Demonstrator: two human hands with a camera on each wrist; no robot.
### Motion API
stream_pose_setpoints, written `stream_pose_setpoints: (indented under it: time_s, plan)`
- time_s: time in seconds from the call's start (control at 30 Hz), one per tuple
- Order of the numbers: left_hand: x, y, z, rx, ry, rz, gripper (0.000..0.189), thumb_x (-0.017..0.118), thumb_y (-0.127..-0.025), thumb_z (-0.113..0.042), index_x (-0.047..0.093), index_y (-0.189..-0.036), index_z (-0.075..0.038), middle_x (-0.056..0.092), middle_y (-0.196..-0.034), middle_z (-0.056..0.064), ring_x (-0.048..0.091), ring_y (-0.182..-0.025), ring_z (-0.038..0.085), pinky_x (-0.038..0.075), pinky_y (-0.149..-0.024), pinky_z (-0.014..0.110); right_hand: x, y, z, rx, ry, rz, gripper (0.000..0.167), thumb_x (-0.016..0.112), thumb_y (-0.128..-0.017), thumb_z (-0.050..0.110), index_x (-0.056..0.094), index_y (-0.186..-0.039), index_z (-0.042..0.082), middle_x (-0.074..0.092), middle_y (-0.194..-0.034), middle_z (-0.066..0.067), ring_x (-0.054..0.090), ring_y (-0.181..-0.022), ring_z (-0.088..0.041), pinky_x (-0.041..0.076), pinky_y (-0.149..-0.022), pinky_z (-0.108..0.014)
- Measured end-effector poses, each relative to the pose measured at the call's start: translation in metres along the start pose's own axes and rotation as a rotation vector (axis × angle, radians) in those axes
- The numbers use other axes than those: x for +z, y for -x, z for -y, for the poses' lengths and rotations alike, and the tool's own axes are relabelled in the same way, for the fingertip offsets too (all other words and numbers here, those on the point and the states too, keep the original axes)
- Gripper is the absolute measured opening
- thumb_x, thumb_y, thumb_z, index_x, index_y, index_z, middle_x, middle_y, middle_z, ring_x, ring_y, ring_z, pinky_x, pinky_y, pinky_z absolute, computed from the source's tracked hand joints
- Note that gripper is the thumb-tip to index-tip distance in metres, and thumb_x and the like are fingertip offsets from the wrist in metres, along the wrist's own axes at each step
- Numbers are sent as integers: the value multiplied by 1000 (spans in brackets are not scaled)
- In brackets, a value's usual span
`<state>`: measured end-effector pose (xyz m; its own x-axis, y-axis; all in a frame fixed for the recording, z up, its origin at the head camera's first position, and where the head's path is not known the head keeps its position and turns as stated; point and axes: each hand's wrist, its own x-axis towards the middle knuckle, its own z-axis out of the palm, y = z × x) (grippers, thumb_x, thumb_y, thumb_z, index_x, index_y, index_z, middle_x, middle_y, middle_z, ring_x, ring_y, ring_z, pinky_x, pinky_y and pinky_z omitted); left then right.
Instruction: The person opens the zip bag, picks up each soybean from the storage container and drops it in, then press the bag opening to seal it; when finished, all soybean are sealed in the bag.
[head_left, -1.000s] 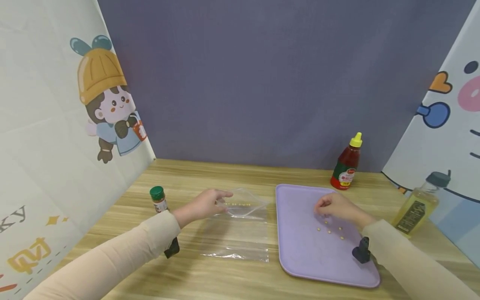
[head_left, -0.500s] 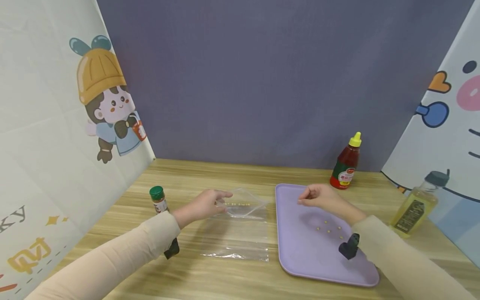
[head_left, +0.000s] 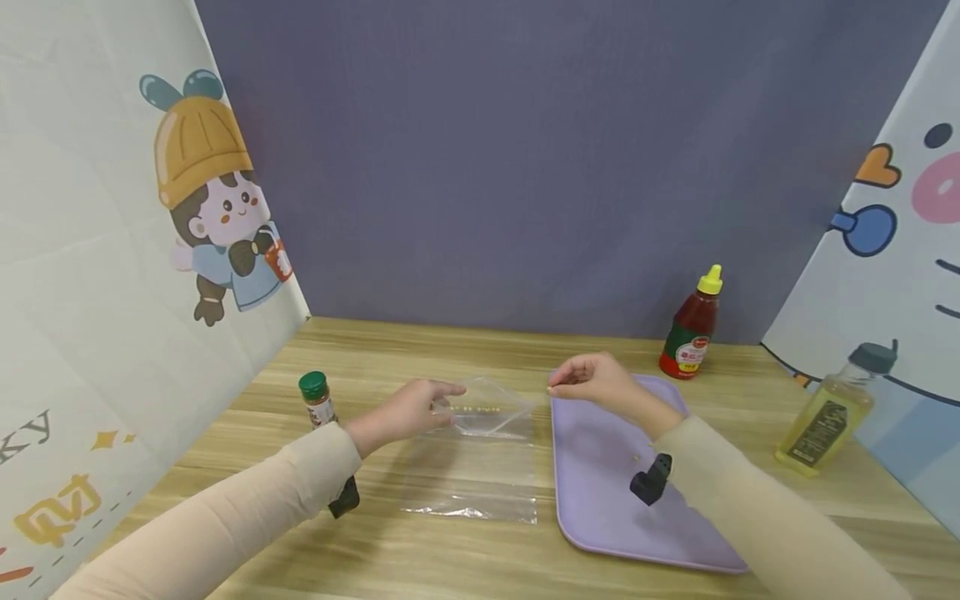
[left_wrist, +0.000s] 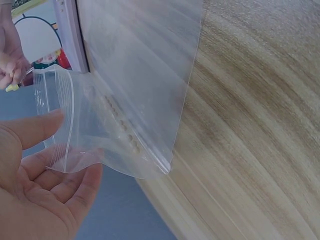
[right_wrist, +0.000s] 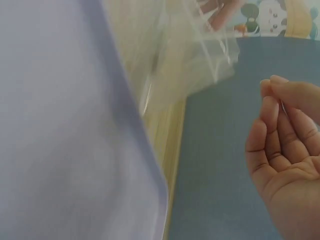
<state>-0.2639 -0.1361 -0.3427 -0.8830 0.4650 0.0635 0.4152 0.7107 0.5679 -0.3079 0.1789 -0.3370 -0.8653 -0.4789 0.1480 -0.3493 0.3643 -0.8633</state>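
- Left fingers are gripping the bag, left of the tray; right fingers, tips together, are hovering by the tray's far-left corner, seemingly pinching a bean.
- Loose pinching could be dropping it; slack film could be closing the mouth.
- Right sleeve is covering part of the tray; the bean is staying too tiny to confirm.
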Motion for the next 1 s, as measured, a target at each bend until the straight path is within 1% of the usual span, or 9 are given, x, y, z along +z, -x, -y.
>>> stream_pose_setpoints:
  time_s: [0.13, 0.3, 0.4, 0.53, 0.7, 0.77, 0.8, 0.93, 1.0]
  plan:
    - [0, 0, 0, 0, 10, -1, 51, 68, -87, -7, 53, -136, -2, 60, -132, 17, 65, -107, 29, 59, -84, 32, 15, -12, 10, -29, -2, 0, 22, 76, -83, 14, 71, -97, -3, 74, -94, -6, 66, -81, -8, 55, -72, -23]
    - [-1, 0, 0, -1, -2, -4, 51, 68, -88, -7, 53, -136, -2, 59, -135, 14, 63, -112, 31, 57, -90, 37, 35, -25, 21, -65, 16, 23, 18, 75, -83, 9, 72, -94, -5, 75, -92, -10, 66, -78, -8, 56, -70, -21]
    - [-1, 0, 0, 2, -12, -3, 51, 68, -88, -6, 53, -136, -2, 58, -136, 14, 62, -114, 31, 56, -93, 40, 45, -31, 26, -75, 65, 30, 15, 75, -83, 8, 73, -93, -4, 75, -91, -12, 66, -76, -8, 57, -70, -21]
    - [-1, 0, 0, 13, -27, 3, 51, 68, -88, -6, 53, -136, -1, 57, -138, 14, 62, -114, 32, 55, -95, 42, 52, -33, 29, -74, 112, 30, 18, 74, -84, 9, 73, -96, -4, 75, -92, -13, 69, -78, -11, 58, -70, -22]
    - [-1, 1, -1, 4, -18, 8, 51, 68, -88, -7, 53, -137, -1, 56, -139, 14, 61, -115, 32, 54, -96, 43, 49, -31, 26, -65, 69, 18, 21, 70, -87, 7, 71, -102, -7, 75, -94, -16, 71, -88, -31, 60, -74, -26]
    - [-1, 1, -1, 1, -14, 8, 50, 67, -89, -7, 52, -137, -1, 56, -139, 13, 61, -116, 32, 54, -96, 42, 45, -28, 24, -56, 54, 7, 21, 69, -88, 8, 71, -103, -7, 75, -94, -16, 70, -89, -35, 60, -75, -28]
    - [-1, 1, -1, 1, -14, 8, 50, 67, -89, -7, 52, -137, -1, 56, -139, 13, 61, -116, 32, 54, -96, 42, 42, -26, 23, -45, 44, 2, 21, 68, -88, 8, 71, -103, -6, 75, -94, -16, 70, -90, -35, 61, -76, -28]
    - [-1, 2, -1, 5, -18, 4, 50, 67, -89, -7, 53, -137, -2, 56, -139, 13, 61, -115, 32, 54, -96, 42, 28, -18, 18, -1, 43, -22, 21, 69, -89, 13, 72, -103, -2, 75, -96, -12, 71, -87, -22, 60, -80, -31]
    - [-2, 3, -2, 6, -21, -1, 50, 68, -88, -7, 54, -136, -2, 57, -138, 13, 62, -114, 31, 55, -95, 42, 20, -14, 14, 24, 41, -28, 22, 69, -89, 15, 73, -104, -1, 75, -97, -12, 70, -87, -19, 60, -81, -33]
